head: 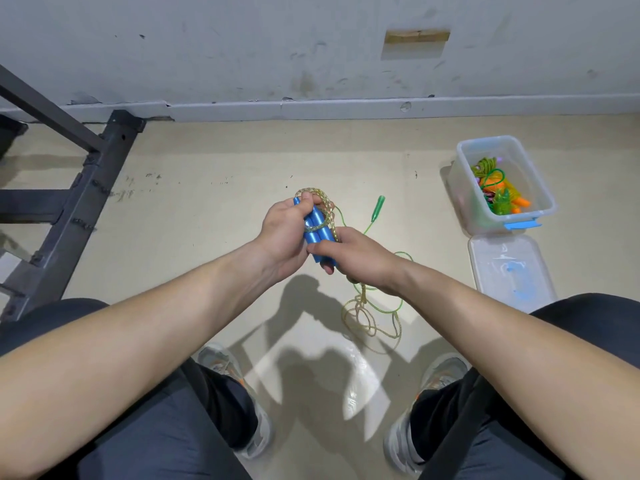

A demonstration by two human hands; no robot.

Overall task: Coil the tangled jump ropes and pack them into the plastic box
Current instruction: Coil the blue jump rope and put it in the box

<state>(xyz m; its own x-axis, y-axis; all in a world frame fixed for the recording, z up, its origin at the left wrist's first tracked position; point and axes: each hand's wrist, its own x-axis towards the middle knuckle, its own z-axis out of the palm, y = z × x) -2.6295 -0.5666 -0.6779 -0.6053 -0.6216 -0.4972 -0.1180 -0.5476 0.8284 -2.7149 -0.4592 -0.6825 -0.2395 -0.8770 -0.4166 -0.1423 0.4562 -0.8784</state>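
I see both hands raised well left of the clear plastic box [485,225]. The left hand [282,233] curls its fingers round 2 blue handles [317,232] held side by side, with a pale braided rope [323,202] looped over them. The right hand [356,258] pinches the handles' lower ends. Loose rope loops [363,317] and 1 green handle [379,205] lie on the floor left of the box. The box holds bright coiled ropes [491,181]; its lid [509,268] lies just in front of it.
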